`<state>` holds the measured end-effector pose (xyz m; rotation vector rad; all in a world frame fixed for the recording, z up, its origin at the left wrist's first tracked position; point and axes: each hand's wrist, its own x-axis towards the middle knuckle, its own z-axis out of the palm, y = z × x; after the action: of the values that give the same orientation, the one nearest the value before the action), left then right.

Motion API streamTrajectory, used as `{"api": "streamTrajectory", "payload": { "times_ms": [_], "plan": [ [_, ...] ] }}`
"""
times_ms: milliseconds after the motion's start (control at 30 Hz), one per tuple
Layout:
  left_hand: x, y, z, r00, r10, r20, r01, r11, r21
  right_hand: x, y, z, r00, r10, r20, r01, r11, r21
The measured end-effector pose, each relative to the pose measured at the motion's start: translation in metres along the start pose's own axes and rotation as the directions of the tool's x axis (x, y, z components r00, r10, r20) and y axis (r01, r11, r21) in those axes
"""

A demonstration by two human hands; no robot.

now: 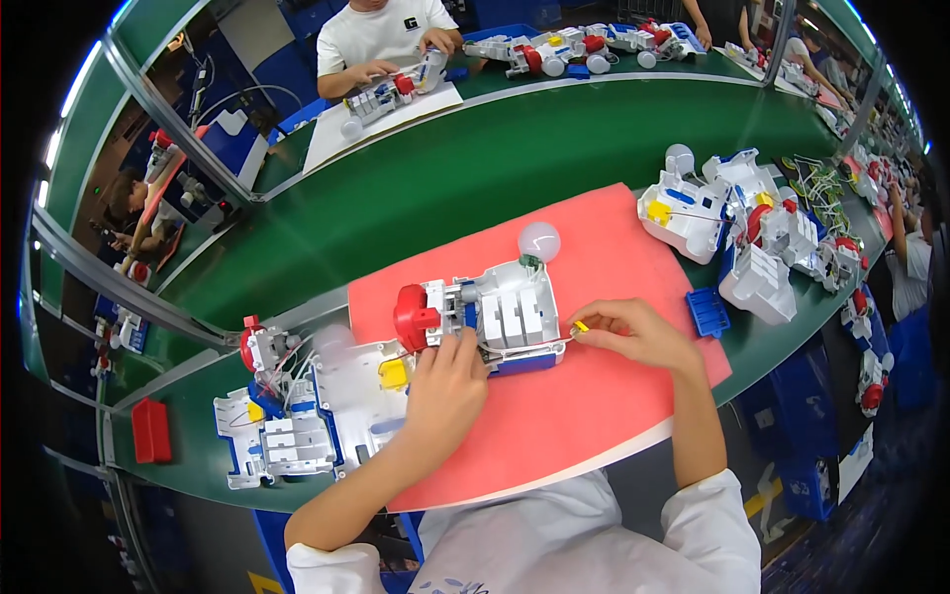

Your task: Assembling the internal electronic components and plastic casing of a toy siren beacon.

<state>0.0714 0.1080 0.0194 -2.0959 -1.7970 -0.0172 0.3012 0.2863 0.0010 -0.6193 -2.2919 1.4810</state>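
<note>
A white plastic housing [512, 315] with battery-like compartments, a red round part [412, 317] and a translucent ball [539, 242] lies on the pink mat in front of me. My left hand [450, 386] is closed at its near side, fingers bent together onto the edge beside the red part; the fingertips are partly hidden. To the right of the housing, my right hand [633, 332] pinches a small yellow part [580, 326] between thumb and fingers. A thin wire runs along the housing's near edge towards that hand. Under my left wrist lies an open white shell [361, 381] with a yellow block.
More half-built white units [282, 445] lie at the left, next to a red bin [151, 432]. Several open shells [683, 213] and a blue tray-like piece [707, 313] sit at the right. Across the green belt [475, 139], a co-worker handles a similar unit [396, 94]. Metal posts stand at the left.
</note>
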Motion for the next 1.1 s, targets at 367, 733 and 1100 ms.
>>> {"api": "streamTrajectory", "payload": {
  "times_ms": [367, 733, 1100],
  "plan": [
    [0.102, -0.021, -0.009, 0.963, 0.177, 0.201, -0.06, 0.873, -0.483, -0.007, 0.012, 0.006, 0.995, -0.014, -0.096, 0.027, 0.989, 0.142],
    [0.11, -0.014, -0.004, 0.925, 0.077, 0.373, 0.152, 0.824, -0.546, 0.01, 0.001, 0.03, 0.936, -0.09, -0.341, 0.149, 0.977, 0.153],
    [0.103, -0.018, 0.01, 0.962, 0.107, 0.251, 0.068, 0.797, -0.6, 0.006, -0.011, 0.041, 0.906, -0.195, -0.376, 0.21, 0.978, -0.001]
  ]
}}
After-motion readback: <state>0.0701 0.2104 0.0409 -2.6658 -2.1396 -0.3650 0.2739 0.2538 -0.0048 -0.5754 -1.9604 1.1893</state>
